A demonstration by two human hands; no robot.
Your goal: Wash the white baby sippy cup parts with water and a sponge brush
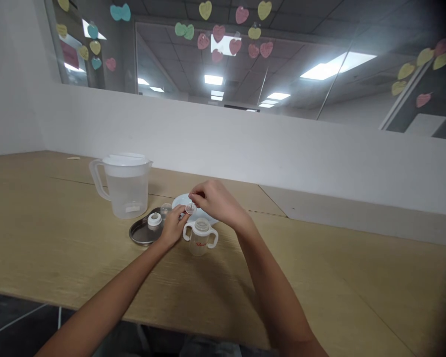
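One pitcher, ten o'clock; handled bottle, five o'clock!
Between them, left hand grips the small clear piece, right hand pinches a thin stick over it: best kept light and upright, rim steady, contact too small to tell.

Wood-look table, seams in top. 5 items directly on it. Clear pitcher, upright, white lid, handle left. Oval metal tray near its base, right-front. Pale dish right of tray, partly hidden. Clear bottle, 2 white handles, red lettering, upright in front of dish. Small pale strip far left, near wall.
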